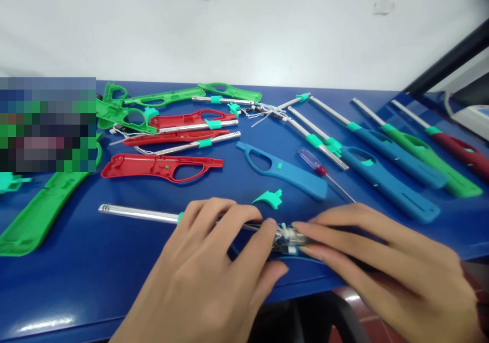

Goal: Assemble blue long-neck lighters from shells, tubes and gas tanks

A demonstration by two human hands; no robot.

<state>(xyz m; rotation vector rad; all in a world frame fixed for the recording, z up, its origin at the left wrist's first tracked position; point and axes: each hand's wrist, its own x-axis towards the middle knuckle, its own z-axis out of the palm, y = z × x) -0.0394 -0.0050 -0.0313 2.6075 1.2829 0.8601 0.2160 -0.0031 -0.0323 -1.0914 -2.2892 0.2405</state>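
An opened gas lighter lies near the table's front edge, its metal tube [139, 212] pointing left. My left hand [214, 261] is closed over its body, steadying it. My right hand [385, 261] pinches the clear fuel tank [297, 236] beside thin white wires, within what looks like a blue half-shell. My palms and fingers hide much of the shell. Just beyond my hands lies a loose turquoise trigger [270, 199]. Farther back are a blue half-shell [286, 172] and a screwdriver [313, 161] with a purple handle.
Red half-shells [130, 167] and green half-shells [38, 216] lie to the left. Loose tubes with wires [263, 110] are at the back middle. Several assembled lighters [389, 185] lie at the right on the blue table [76, 282]. A pixelated patch covers the far left.
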